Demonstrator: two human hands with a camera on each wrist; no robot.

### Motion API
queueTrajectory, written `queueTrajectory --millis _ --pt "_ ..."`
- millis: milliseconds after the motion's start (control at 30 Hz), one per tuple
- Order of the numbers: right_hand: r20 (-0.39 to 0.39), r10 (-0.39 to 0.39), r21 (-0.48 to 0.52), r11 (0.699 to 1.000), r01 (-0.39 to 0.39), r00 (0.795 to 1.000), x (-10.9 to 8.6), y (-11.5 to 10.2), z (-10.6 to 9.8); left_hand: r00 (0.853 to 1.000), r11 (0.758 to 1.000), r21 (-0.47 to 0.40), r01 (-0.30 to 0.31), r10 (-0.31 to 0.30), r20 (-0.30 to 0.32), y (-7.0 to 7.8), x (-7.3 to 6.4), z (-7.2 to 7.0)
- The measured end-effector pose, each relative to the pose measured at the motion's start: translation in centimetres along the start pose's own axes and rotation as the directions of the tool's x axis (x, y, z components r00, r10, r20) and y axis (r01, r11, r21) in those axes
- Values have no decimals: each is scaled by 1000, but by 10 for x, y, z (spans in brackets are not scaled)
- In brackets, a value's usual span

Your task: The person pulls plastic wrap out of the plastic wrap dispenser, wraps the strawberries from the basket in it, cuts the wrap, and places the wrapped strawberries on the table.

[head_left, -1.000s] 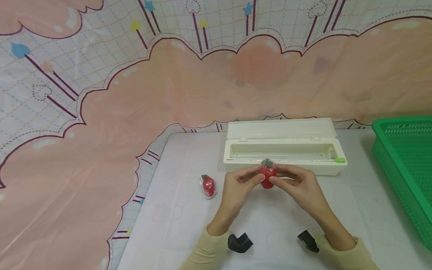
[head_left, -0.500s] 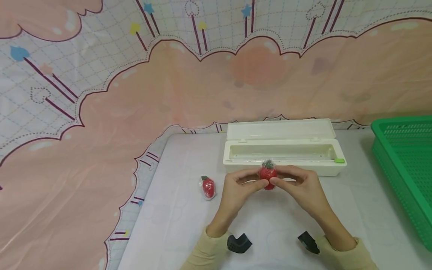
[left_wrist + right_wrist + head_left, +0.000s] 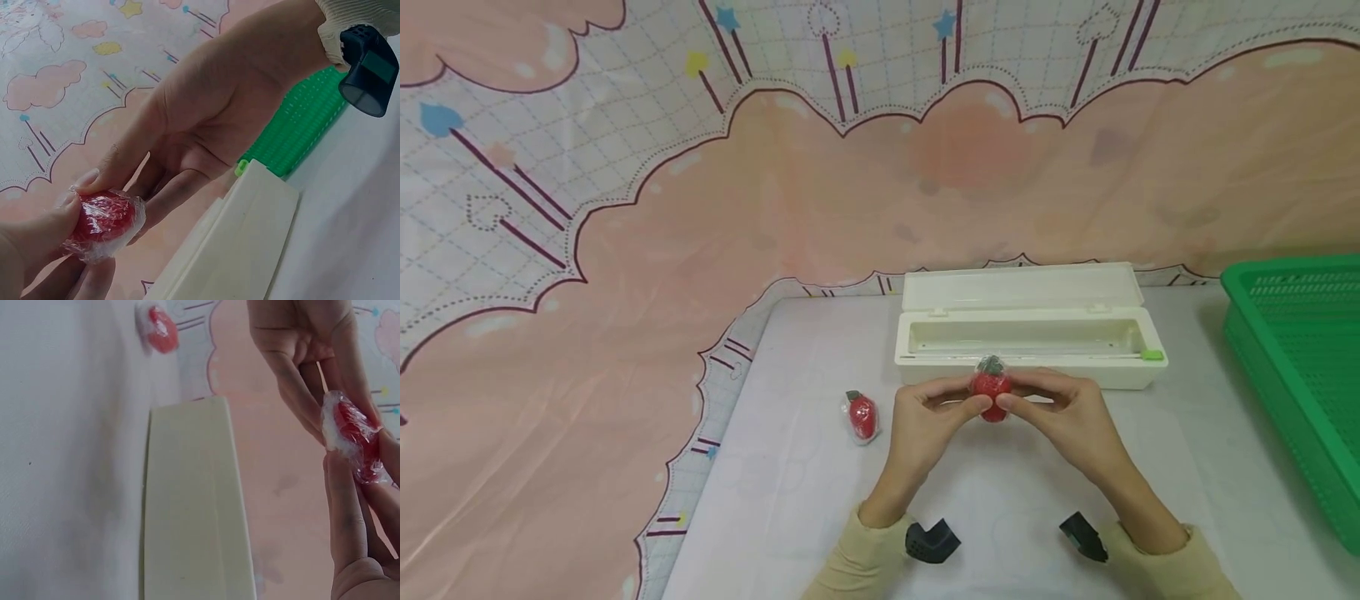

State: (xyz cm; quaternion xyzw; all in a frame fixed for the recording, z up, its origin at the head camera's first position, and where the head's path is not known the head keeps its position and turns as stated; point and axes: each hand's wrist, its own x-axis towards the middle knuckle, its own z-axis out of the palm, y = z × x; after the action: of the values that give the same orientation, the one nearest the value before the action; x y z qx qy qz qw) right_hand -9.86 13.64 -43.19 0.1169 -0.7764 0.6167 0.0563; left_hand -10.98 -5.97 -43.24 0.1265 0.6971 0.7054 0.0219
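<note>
Both hands pinch one red strawberry-shaped piece with a green top [image 3: 992,385], wrapped in clear plastic film, in front of the white box. My left hand [image 3: 922,427] grips its left side and my right hand [image 3: 1070,417] its right, thumbs toward me and fingers behind. In the left wrist view the crinkled film shines over the red strawberry [image 3: 106,219]. The right wrist view shows the wrapped strawberry [image 3: 356,437] between the fingertips of both hands. A second wrapped red strawberry [image 3: 862,417] lies on the table, left of my left hand.
Behind the hands stands a long white box [image 3: 1030,377], its lid [image 3: 1022,289] raised, with a small green slider [image 3: 1152,355] at the right end of its front rim. A green mesh basket [image 3: 1285,400] sits at the right. The table [image 3: 790,500] has a white cover.
The thumbs have shifted slightly on the strawberry, coming closer together and then a little apart. Both hands still hold it in nearly the same place. The second strawberry and the box have not moved.
</note>
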Motion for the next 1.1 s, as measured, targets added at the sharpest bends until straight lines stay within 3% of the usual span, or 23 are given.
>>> queueTrajectory --millis 367,567,1100 --pt "92 37 -31 999 -34 995 5 -6 -1 1000 999 46 25 -24 -17 4 -1 -7" --pt "124 45 -57 998 -38 991 6 -7 -3 996 997 30 71 -70 -48 7 -3 -12" --pt "122 39 -101 995 -27 992 -4 2 -16 981 983 105 153 -138 -138 -4 -17 -40"
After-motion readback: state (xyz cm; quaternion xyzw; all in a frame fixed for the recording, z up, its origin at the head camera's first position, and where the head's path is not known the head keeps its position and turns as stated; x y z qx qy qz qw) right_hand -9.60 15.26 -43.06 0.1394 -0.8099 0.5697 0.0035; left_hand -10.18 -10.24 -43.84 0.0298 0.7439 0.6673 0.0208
